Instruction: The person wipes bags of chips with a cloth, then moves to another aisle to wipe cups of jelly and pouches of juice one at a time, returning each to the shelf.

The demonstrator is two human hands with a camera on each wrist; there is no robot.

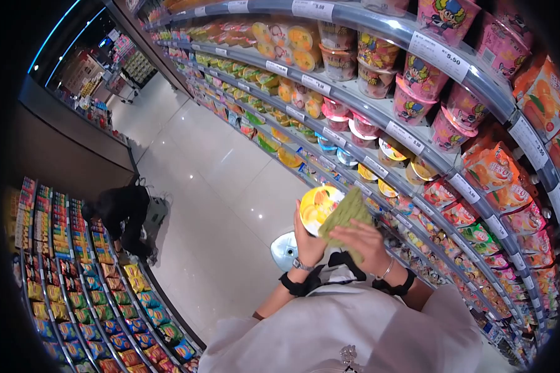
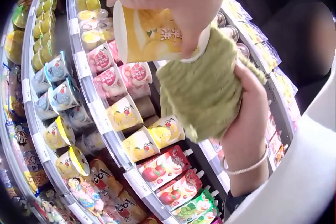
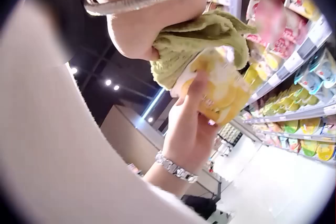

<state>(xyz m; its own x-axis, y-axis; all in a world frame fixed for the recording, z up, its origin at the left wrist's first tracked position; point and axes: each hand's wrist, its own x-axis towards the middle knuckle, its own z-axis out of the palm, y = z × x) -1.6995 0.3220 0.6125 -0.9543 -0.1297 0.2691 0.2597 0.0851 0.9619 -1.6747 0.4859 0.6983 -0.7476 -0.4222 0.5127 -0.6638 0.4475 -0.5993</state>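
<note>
1. Item: yellow cup point(image 1: 317, 208). It is in the air in front of your chest, just off the shelf point(image 1: 379, 127) and above the aisle floor point(image 1: 230, 205). It is tipped so its round lid faces up and outward.
2. Item: left hand point(image 1: 308, 239). It grasps the cup round its side wall, with fingers and thumb curled about it. Nothing else bears the cup.
3. Item: green cloth point(image 1: 348, 214). It is bunched against the cup's lower end and side. Your right hand point(image 1: 367, 242) is clenched on it and presses it to the cup.
4. Risk, slip: the wall looks smooth and only one hand holds it. If the cloth pushes harder than your left hand holds, the cup probably slides out and drops to the floor.
5. Risk, seal: a tighter squeeze to counter that push may buckle the thin wall. With the cup tipped, a strained lid may leak.
6. Risk, snag: a loose fold of cloth hangs near the shelved cups point(image 2: 123, 113) below. A wide stroke could catch one and pull it over the shelf edge.
7. Risk, bystander: a crouching person point(image 1: 124, 214) is across the aisle, well apart from you. A fallen cup could roll that way.
</note>
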